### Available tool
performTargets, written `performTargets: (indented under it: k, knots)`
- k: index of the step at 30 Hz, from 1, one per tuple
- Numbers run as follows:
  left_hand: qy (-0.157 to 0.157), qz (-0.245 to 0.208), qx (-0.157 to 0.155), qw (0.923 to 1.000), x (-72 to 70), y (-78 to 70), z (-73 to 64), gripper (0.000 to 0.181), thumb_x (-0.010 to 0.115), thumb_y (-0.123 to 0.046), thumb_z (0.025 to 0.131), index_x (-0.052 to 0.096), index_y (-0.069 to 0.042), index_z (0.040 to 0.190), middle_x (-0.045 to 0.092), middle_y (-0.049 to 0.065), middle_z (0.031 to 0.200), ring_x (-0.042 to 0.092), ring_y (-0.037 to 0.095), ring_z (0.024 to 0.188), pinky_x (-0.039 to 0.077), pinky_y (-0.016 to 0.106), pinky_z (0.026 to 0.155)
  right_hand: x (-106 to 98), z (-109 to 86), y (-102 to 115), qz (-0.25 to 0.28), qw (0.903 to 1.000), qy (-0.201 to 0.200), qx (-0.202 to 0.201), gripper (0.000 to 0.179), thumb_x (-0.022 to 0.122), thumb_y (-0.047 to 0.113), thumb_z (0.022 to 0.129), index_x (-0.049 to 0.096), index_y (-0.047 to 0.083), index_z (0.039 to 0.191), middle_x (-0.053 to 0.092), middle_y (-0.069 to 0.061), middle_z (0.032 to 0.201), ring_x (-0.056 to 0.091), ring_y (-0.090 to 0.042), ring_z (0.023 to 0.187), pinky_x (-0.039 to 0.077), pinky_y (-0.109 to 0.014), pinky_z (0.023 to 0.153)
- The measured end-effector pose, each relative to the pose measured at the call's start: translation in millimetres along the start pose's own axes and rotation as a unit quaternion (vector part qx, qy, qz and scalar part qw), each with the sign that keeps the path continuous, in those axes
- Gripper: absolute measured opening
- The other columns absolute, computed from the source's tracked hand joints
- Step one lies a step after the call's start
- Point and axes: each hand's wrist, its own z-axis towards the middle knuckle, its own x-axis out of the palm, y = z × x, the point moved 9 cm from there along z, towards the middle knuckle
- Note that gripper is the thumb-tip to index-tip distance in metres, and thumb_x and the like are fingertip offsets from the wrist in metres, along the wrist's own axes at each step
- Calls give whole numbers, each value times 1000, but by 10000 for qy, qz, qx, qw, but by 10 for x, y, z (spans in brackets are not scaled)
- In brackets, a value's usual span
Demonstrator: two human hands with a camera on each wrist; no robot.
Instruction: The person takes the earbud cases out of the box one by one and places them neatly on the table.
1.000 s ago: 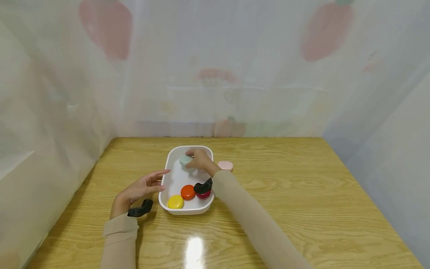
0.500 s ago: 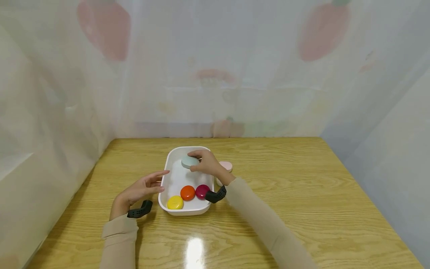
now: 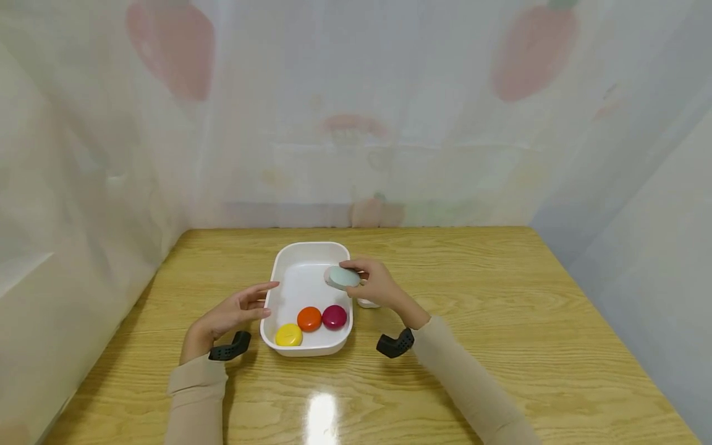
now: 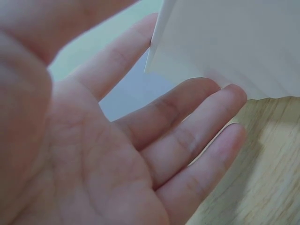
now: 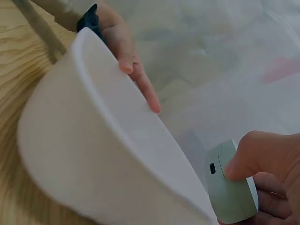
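Note:
My right hand (image 3: pixel 381 287) pinches a pale green earbud charging case (image 3: pixel 342 278) over the right rim of a white tray (image 3: pixel 278 284). In the right wrist view, the thumb presses the face of the case beside a small charging port. My left hand (image 3: pixel 233 312) is at the tray's left side with its fingers extended, fingertips right at the rim. In the left wrist view, its palm and loosely spread fingers show beside the tray wall. Inside the tray, at the near end, sit a yellow round piece (image 3: pixel 289 335), an orange one (image 3: pixel 309 319) and a dark red one (image 3: pixel 335 317).
A small white object (image 3: pixel 368 303) lies on the wooden table (image 3: pixel 500 321) just right of the tray, partly hidden by my right hand. Behind the table hangs a pale curtain (image 3: pixel 434 123) with fruit prints. Black wrist mounts (image 3: pixel 396 343) stick out below both hands.
My right hand has lifted the pale green case from the tray's far end and carried it right to the rim. It now covers where a pink piece lay. The left hand has stayed put.

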Motion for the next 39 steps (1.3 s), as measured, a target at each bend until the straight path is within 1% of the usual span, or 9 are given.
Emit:
performTargets:
  k: [5,9,12,14,19,22,26,31,39]
  knots:
    - [-18,30,-37,10000,-2,1,-7,68,58,-20,96,23,-5,153,37,31,148,51,30,127,48,19,95,-106,-227,-115,-56,9998,-146,-95,48,70,-1,76,60,-10,123,61,-28,127,59,-30,105,54,-40,92]
    - [7,26,-40,10000,7,0,1,68,58,-20,97,23,-7,153,38,31,147,54,17,122,48,18,95,-161,-355,-164,-354,9990,-185,-195,47,71,-2,77,61,-8,122,63,-27,125,60,-31,107,55,-34,90]
    - [8,12,-63,10000,8,3,3,67,58,-20,97,23,-8,153,38,30,147,55,6,117,47,16,95,-189,-433,-185,-497,9984,-186,-207,46,70,-3,76,63,-6,122,64,-25,123,61,-29,105,56,-33,88]
    - [17,19,-40,10000,10,-4,5,67,57,-19,97,23,-7,153,38,31,147,55,9,119,47,16,95,-198,-475,-209,-478,9986,-164,-179,46,69,-4,76,63,-6,122,65,-25,122,61,-28,103,56,-36,88]
    - [-18,31,-7,10000,-3,-25,1,68,58,-20,97,22,-4,152,38,32,147,50,31,127,48,19,95,-135,-554,-300,-445,9989,119,-108,46,69,-4,76,61,-8,121,64,-28,122,61,-30,105,56,-41,91]
    - [-20,28,5,10000,0,-28,3,68,58,-19,97,23,-3,152,37,32,148,49,36,128,49,20,96,-72,-596,-368,-568,9977,351,-68,45,69,-3,77,61,-8,121,63,-28,122,61,-31,108,56,-39,92]
    - [12,21,18,10000,11,-26,10,67,57,-18,97,22,-3,152,37,32,148,50,32,127,49,20,96,0,-646,-445,-781,9952,595,8,45,69,-3,77,62,-5,121,64,-24,123,61,-31,111,56,-35,92]
    - [-80,98,-155,9998,2,-4,16,68,59,-22,96,24,-7,153,39,28,148,54,18,122,49,21,97,55,-682,-500,-894,9932,752,1,47,69,-3,77,61,-4,124,64,-22,125,60,-29,113,55,-32,94]
    - [-132,97,-232,9996,1,17,14,68,61,-22,95,26,-9,153,40,26,148,54,12,119,49,21,97,98,-696,-508,-952,9913,909,-90,48,70,-4,76,62,-5,123,64,-22,127,59,-33,118,52,-40,98]
